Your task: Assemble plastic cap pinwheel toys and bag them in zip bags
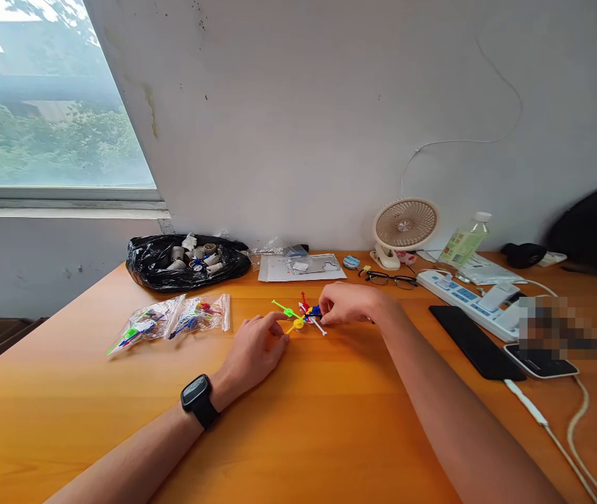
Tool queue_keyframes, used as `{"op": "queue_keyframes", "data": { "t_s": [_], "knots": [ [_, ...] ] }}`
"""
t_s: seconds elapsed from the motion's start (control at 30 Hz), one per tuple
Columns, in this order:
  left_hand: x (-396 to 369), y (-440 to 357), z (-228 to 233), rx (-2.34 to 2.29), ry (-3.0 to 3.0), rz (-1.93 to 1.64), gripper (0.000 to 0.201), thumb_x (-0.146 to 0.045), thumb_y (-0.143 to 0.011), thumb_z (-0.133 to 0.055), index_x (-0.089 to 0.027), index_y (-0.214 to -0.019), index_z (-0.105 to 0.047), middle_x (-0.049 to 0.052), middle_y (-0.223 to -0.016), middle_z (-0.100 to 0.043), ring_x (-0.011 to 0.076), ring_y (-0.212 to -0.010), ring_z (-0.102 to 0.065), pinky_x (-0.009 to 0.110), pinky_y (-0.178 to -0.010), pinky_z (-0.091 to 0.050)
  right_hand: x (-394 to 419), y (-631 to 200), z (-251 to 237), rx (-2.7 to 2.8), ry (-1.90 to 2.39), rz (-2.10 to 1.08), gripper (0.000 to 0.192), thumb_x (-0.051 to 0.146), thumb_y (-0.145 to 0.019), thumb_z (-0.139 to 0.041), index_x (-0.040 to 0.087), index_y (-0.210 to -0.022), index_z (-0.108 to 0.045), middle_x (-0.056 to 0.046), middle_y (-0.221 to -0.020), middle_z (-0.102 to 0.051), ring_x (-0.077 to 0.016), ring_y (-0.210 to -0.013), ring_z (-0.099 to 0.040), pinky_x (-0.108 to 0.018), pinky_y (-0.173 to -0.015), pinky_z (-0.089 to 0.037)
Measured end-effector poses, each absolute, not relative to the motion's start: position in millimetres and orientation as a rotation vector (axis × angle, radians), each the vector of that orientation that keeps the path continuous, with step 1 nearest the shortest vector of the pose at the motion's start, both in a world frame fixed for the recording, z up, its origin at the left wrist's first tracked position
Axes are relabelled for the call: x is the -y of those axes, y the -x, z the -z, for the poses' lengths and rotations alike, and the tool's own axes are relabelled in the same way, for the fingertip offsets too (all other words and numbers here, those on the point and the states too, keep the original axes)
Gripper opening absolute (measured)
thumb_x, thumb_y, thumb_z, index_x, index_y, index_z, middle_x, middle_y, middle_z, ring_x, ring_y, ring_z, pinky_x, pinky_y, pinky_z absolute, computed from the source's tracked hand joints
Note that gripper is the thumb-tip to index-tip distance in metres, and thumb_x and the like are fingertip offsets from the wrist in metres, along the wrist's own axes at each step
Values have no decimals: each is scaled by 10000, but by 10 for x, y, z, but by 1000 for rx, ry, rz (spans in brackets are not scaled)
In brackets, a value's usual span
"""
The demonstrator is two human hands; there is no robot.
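Observation:
A small cluster of coloured plastic pieces with thin arms lies on the wooden table. I can make out a green piece (288, 312), a yellow piece (298, 324), a red arm (304, 301) and a white arm (320, 327). My right hand (349, 303) reaches in from the right, its fingertips pinched on a blue plastic piece (313, 312) at the cluster's right side. On the left, my left hand (256, 348) rests on the table, thumb and forefinger bent but apart. Their tips are beside the yellow arm's end; whether they press on it is unclear.
Two clear bags of coloured pieces (145, 323) lie left. Behind are a black plastic bag (187, 280) with grey rolls, white paper (277, 270), a fan (406, 224) and glasses (387, 278). Rightward are a bottle (466, 241), power strip (469, 297) and black phone (474, 339).

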State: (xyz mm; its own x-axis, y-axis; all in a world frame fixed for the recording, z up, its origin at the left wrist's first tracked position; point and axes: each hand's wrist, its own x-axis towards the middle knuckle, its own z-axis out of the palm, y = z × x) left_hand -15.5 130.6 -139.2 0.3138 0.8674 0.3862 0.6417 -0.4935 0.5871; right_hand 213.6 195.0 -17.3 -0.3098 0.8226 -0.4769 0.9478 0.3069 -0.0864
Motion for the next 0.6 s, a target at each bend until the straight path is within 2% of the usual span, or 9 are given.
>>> {"op": "queue_keyframes", "data": {
  "t_s": [0.1, 0.2, 0.3, 0.6],
  "knots": [
    [-1302, 154, 1380, -1351, -2251, -971, 282, -262, -968, -635, -281, -1249, -639, 11, -977, -755, 235, -930, -695, 388, -892, -514, -1933, -2025, 227, -2278, -1566, 455, 312, 462, -837, -720, 175, -934, -793, -95, -949, -778, -222, -799, -703, -273, -548, -376],
    [-1304, 160, 1384, -1344, -2249, -976, 276, -259, -972, -628, -278, -1248, -635, 13, -979, -752, 232, -932, -693, 384, -892, -508, -1913, -1928, 303, -2244, -1599, 397, 287, 330, -752, -785, 174, -992, -797, -134, -1048, -779, -257, -859, -725, -278, -578, -412],
    [-1307, 162, 1399, -1339, -2249, -980, 276, -259, -977, -624, -283, -1252, -635, 11, -983, -751, 230, -939, -691, 385, -901, -504, -1896, -1907, 322, -2216, -1600, 403, 341, 197, -696, -776, 179, -1036, -803, -151, -1074, -779, -278, -890, -738, -281, -609, -445],
    [-1303, 151, 1384, -1357, -2241, -978, 287, -249, -966, -629, -281, -1251, -638, 20, -974, -758, 243, -930, -702, 399, -905, -519, -1923, -2049, 242, -2177, -1610, 467, 319, 72, -664, -752, 199, -948, -824, -109, -1052, -797, -269, -853, -746, -275, -602, -448]
  ]
}}
